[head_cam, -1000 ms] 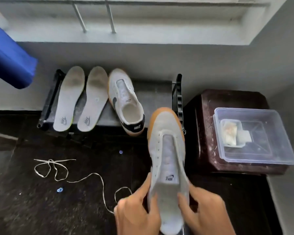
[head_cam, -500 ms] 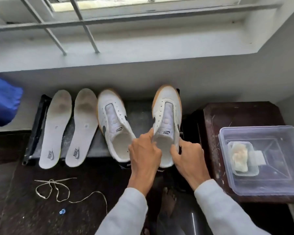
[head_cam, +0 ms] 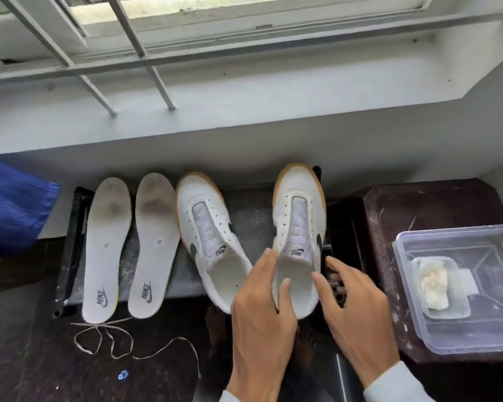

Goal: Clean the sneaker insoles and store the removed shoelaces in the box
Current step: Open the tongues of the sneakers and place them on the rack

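Two grey-white insoles [head_cam: 106, 248] [head_cam: 154, 245] lie side by side on a black rack [head_cam: 70, 242]. To their right a white laceless sneaker [head_cam: 206, 227] rests on the same rack. A second white sneaker [head_cam: 299, 204] with a gum sole stands at the rack's right end. My left hand [head_cam: 262, 320] pinches the left side of its heel collar, thumb inside. My right hand [head_cam: 357, 309] holds the right side, thumb on the rim. A loose white shoelace [head_cam: 105, 338] lies tangled on the dark floor. The clear plastic box [head_cam: 459, 340] sits at the right.
The box stands on a dark brown stool [head_cam: 418, 204] and holds a small tub with a white cloth [head_cam: 436, 282]. A blue cloth [head_cam: 12, 204] hangs at the left. A small blue cap [head_cam: 123, 374] lies on the floor. A window ledge with bars runs behind.
Both hands carried the second sneaker up from the floor area and set it on the rack's right end. My view tilted upward toward the window.
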Motion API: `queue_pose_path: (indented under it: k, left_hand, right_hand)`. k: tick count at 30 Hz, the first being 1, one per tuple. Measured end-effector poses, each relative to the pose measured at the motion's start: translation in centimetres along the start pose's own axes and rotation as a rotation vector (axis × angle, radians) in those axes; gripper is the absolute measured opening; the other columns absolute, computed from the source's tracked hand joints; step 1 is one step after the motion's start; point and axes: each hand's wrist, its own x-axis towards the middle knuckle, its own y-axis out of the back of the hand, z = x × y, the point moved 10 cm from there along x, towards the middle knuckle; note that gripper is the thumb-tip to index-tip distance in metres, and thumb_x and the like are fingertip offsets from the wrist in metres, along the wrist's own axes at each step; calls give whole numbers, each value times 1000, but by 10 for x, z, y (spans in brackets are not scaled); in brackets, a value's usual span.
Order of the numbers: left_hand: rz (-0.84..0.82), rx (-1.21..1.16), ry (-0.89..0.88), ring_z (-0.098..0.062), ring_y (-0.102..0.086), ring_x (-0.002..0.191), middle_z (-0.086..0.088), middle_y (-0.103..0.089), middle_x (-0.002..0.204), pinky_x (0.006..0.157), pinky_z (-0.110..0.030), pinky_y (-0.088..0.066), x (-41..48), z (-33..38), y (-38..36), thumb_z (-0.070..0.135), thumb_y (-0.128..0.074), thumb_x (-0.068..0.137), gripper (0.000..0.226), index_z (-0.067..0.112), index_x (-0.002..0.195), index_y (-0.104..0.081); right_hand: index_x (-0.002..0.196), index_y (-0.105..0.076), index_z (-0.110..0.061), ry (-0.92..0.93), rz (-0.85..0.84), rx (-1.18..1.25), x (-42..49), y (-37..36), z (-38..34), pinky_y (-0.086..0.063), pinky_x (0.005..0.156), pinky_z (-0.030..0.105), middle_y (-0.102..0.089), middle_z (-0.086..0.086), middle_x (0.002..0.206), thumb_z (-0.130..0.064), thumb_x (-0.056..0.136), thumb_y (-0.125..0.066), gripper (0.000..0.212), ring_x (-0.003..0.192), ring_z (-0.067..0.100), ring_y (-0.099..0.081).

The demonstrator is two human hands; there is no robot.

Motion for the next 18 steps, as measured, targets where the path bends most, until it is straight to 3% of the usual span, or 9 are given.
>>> queue_pose_path:
  k: [3,5,8,12,15,18]
  left_hand:
    - [173,-39,33,-11,-73,104,13,-71,123,90,-27,-55,-1,-24,49,10,-78,85,45,24,127,-68]
    - [232,-23,111,-15,-73,100,10,-70,122,89,-32,-57,4,-54,74,15,-77,86,44,26,127,-67]
    - [140,-40,295,-21,-63,122,7,-58,140,100,-45,-55,16,-107,80,29,-76,86,61,29,142,-53]
    - [-73,-265,506,-11,-48,140,7,-46,155,114,-41,-45,28,-149,58,50,-76,80,88,34,154,-33]
    - [-126,-351,502,-2,-42,142,14,-43,156,115,-35,-44,37,-153,48,46,-78,81,89,34,155,-33]
    - [-138,-414,515,-2,-42,142,15,-41,157,113,-32,-46,40,-156,44,35,-80,82,87,31,155,-35]
  right_hand:
    - [116,-69,-23,25,-2,65,-7,8,-36,-52,80,19,-67,-13,102,-41,86,-63,35,89,-1,-65]
    - [113,-70,-26,46,-55,94,-7,-5,-63,-50,77,12,-67,-15,99,-42,85,-61,33,88,1,-66]
    - [118,-69,-23,126,-116,61,-2,-37,-96,-48,87,15,-69,-15,102,-28,86,-72,32,89,2,-66]
    - [132,-60,-16,182,-227,-90,10,-80,-123,-42,93,14,-67,-6,116,-16,87,-70,46,107,8,-62]
    - [126,-60,-9,178,-282,-178,20,-100,-129,-39,84,16,-68,3,110,-4,85,-66,42,102,19,-63]
    - [120,-61,-4,150,-322,-249,26,-112,-128,-45,80,28,-69,8,101,-1,81,-66,39,94,27,-64]
